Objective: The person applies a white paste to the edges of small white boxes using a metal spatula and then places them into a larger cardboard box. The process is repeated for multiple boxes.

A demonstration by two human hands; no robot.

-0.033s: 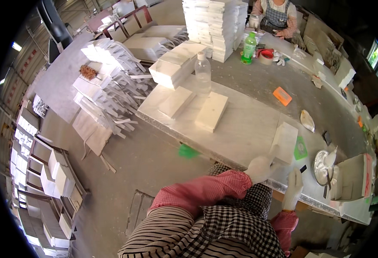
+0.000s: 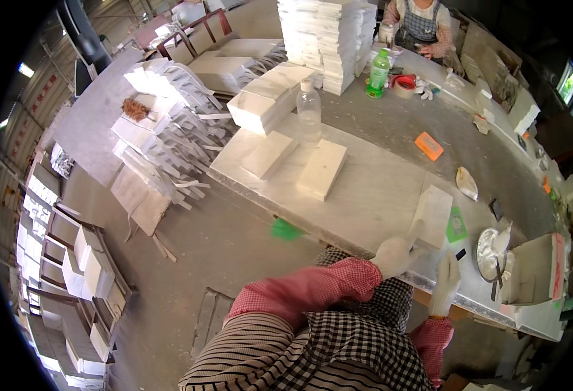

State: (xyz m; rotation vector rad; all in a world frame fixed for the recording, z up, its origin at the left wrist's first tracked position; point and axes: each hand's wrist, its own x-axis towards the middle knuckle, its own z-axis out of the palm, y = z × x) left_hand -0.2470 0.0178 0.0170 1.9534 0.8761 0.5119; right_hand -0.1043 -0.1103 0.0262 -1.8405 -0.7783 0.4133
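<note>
At the table's near edge, my left hand (image 2: pixel 394 256) wears a white glove. Its fingers reach to the near left corner of a white stone tile stack (image 2: pixel 434 218) and appear to grip that corner. My right hand (image 2: pixel 445 281), also white-gloved, is just right of it at the same edge. Its fingers point away from me and are pressed together; anything between them is too small to make out. A small black piece (image 2: pixel 460 254) lies by the right fingertips. Beyond it is a flat green card (image 2: pixel 456 225), and a round metal dish (image 2: pixel 491 253) holds white paste and a tool.
Two pale tile blocks (image 2: pixel 323 169) (image 2: pixel 269 155) and a clear bottle (image 2: pixel 308 107) stand on the table's left part. A green bottle (image 2: pixel 377 73), tape roll (image 2: pixel 404 85) and orange card (image 2: pixel 429 146) lie farther off. An open box (image 2: pixel 532 268) sits right. A co-worker (image 2: pixel 423 29) stands far across.
</note>
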